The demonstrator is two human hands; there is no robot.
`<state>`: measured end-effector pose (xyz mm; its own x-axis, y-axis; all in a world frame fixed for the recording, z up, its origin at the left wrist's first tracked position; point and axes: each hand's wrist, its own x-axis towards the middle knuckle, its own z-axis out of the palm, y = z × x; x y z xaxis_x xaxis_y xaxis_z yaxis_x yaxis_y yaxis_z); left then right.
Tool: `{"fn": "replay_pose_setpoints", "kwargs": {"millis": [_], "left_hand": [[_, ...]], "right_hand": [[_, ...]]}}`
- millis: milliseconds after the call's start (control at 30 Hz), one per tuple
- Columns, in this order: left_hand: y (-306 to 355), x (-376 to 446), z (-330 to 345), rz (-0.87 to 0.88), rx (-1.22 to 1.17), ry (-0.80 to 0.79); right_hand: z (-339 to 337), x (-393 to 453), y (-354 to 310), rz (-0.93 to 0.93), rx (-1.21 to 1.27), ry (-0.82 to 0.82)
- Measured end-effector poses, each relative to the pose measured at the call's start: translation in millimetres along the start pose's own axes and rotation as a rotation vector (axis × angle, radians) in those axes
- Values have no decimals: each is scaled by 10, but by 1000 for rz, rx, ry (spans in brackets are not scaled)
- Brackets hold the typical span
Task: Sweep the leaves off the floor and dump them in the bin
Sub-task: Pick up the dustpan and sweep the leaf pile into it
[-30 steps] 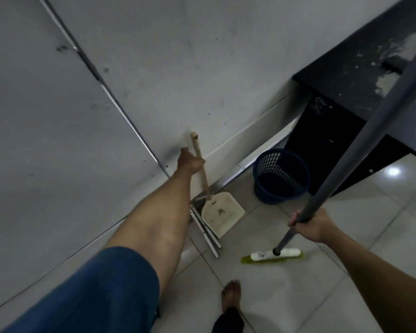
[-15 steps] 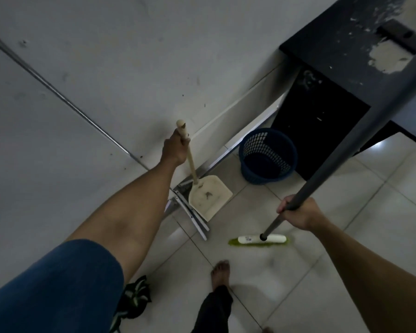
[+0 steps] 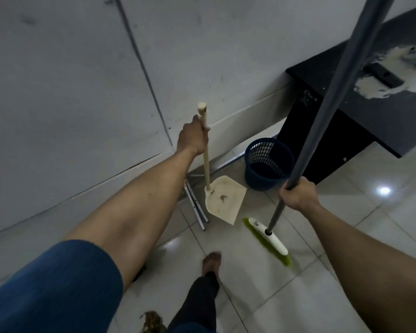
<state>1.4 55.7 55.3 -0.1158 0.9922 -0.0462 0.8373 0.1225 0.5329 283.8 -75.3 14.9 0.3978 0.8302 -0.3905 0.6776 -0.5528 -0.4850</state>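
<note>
Cream plastic dustpan (image 3: pixel 225 199) sits flat on the floor tiles now, just beside the blue mesh bin (image 3: pixel 268 163), left hand (image 3: pixel 193 138) wrapped tight around its long handle near the top. Right hand (image 3: pixel 297 194) has its grip clamped on the grey broom (image 3: pixel 268 237) pole, and the green bristle head has swung round from a second ago, now angled and close to the pan's open edge. Leaves (image 3: pixel 151 320) only show as a clump at the bottom, behind the bare foot (image 3: pixel 211 263), so I'd guess both tools need carrying back there first.
</note>
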Motion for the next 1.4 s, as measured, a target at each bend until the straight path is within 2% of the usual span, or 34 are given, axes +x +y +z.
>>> {"fn": "replay_pose_setpoints", "kwargs": {"millis": [133, 267, 633, 900, 1200, 1400], "left_hand": [[-219, -948, -397, -35, -152, 121], [-671, -1860, -634, -36, -261, 114], [-2296, -3947, -866, -295, -194, 216], [-3403, -5396, -1341, -371, -165, 308], [-4708, -6775, -1767, -420, -198, 335], [-5369, -7389, -1663, -497, -261, 373]], "right_hand": [[-67, -482, 169, -54, -38, 20], [70, -987, 262, -76, -121, -3], [1318, -2318, 403, -190, -164, -149], [2112, -3482, 321, -233, -183, -230], [2911, -4931, 233, -186, -140, -135], [3404, -5503, 359, -152, -104, -91]]}}
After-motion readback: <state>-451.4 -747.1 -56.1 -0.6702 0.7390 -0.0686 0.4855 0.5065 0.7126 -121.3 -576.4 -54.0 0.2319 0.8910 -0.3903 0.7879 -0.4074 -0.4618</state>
